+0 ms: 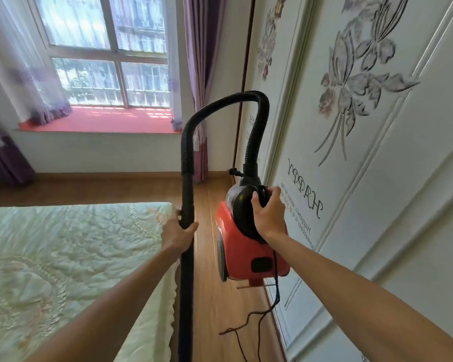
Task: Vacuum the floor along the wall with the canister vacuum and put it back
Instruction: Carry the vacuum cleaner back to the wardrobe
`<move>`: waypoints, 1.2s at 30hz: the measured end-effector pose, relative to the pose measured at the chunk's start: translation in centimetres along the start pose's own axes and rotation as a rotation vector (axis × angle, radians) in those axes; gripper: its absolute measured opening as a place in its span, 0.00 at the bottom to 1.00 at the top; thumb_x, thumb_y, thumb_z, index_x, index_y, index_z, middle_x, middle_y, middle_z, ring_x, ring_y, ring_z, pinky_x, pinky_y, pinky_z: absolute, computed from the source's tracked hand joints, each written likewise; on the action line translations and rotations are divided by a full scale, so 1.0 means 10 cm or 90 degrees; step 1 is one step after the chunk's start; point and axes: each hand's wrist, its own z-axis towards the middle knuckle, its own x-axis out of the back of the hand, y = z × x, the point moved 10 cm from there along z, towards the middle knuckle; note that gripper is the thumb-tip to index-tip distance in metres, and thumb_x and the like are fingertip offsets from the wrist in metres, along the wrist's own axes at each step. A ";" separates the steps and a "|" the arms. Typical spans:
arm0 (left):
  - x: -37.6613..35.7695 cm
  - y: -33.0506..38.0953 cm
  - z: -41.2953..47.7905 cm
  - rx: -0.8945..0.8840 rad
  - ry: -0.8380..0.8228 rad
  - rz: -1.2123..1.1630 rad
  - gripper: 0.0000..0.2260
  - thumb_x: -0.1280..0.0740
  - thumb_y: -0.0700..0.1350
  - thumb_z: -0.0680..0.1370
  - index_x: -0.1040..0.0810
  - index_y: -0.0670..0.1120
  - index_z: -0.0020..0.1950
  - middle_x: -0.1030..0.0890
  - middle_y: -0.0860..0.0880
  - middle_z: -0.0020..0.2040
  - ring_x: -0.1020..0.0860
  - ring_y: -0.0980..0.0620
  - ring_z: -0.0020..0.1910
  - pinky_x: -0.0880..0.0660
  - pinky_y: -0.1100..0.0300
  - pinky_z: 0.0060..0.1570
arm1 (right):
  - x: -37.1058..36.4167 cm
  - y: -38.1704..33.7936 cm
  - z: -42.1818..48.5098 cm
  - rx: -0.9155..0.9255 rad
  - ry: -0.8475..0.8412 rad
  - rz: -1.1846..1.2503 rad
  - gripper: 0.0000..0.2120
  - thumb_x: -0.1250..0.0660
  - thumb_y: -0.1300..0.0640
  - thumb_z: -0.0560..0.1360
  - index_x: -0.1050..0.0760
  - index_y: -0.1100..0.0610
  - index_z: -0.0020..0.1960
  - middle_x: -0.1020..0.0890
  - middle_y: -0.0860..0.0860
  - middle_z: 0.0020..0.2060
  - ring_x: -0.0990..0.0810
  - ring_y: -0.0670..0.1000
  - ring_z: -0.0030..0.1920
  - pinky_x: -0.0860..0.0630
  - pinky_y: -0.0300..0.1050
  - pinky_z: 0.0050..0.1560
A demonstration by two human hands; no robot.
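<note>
A red canister vacuum (242,253) hangs in the air above the wooden floor, next to the white wall. My right hand (268,212) grips its black carry handle on top. A black ribbed hose (221,105) arches up from the canister and comes down into a black wand (186,270). My left hand (179,231) grips the wand just below the hose joint. The wand runs down out of the frame, so its floor nozzle is hidden. A dark power cord (259,317) trails from the canister onto the floor.
A bed with a pale green quilt (63,270) fills the left. A narrow strip of wooden floor (209,296) runs between the bed and the white decorated wall panels (364,178). At the far end are a window with a red sill (102,121) and purple curtains (196,87).
</note>
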 end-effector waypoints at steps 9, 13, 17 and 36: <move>-0.52 0.23 1.43 0.014 0.013 -0.010 0.19 0.28 0.46 0.76 0.29 0.47 0.64 0.20 0.44 0.54 0.18 0.43 0.50 0.19 0.45 0.52 | -0.76 0.33 1.51 -0.002 -0.036 0.003 0.13 0.36 0.51 0.81 0.32 0.59 0.58 0.26 0.43 0.37 0.26 0.38 0.36 0.30 0.34 0.37; -0.71 0.24 2.12 0.021 0.014 0.000 0.19 0.28 0.46 0.76 0.29 0.47 0.64 0.19 0.45 0.53 0.17 0.43 0.48 0.19 0.45 0.51 | -1.17 0.51 2.14 -0.001 -0.042 -0.002 0.12 0.36 0.51 0.81 0.33 0.58 0.57 0.26 0.43 0.38 0.26 0.39 0.37 0.30 0.35 0.39; -0.91 0.20 2.92 0.034 0.002 -0.012 0.20 0.29 0.46 0.76 0.30 0.47 0.66 0.20 0.46 0.54 0.18 0.43 0.49 0.19 0.47 0.51 | -1.65 0.68 2.80 -0.005 -0.040 -0.013 0.12 0.36 0.51 0.81 0.33 0.58 0.57 0.26 0.43 0.37 0.26 0.40 0.36 0.30 0.33 0.38; -1.77 0.57 6.39 0.051 -0.022 0.049 0.16 0.30 0.44 0.77 0.30 0.46 0.62 0.21 0.45 0.52 0.18 0.44 0.47 0.18 0.47 0.50 | -3.36 1.40 5.59 -0.067 -0.071 -0.045 0.11 0.37 0.52 0.81 0.34 0.58 0.56 0.25 0.44 0.39 0.26 0.38 0.37 0.31 0.29 0.30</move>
